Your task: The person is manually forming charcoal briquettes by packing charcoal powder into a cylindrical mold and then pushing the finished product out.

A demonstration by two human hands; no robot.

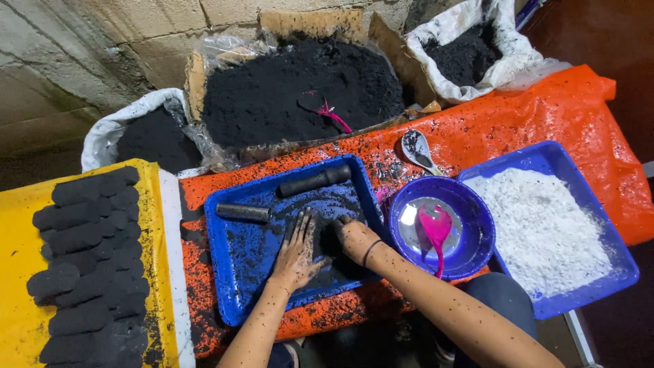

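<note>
Head view: your left hand [296, 253] lies flat, fingers spread, palm down on the dark powder patch [327, 235] in the blue tray [235, 272]; your right hand [354, 238] sits just beside it, fingers curled and pressed into the same patch, w/ nothing pinched as far as can be seen. The powder is in the tray's mid-right area, touching both hands. Two dark cylinders rest in the tray above the hands: a short tube [243, 212] at left, a longer rod [315, 180] at upper right, both apart from the hands. To work the patch well, keep the left palm level and draw loose grains inward w/ the right fingers; keep clear of the tray wall so nothing spills onto the orange sheet [545, 109]. Nearby: purple bowl [477, 211] w/ pink spoon [436, 232] just right of the tray, white-powder tray [545, 232] beyond it, formed black briquettes [92, 259] on the yellow surface [17, 272] at left, black powder box [300, 88] behind
</note>
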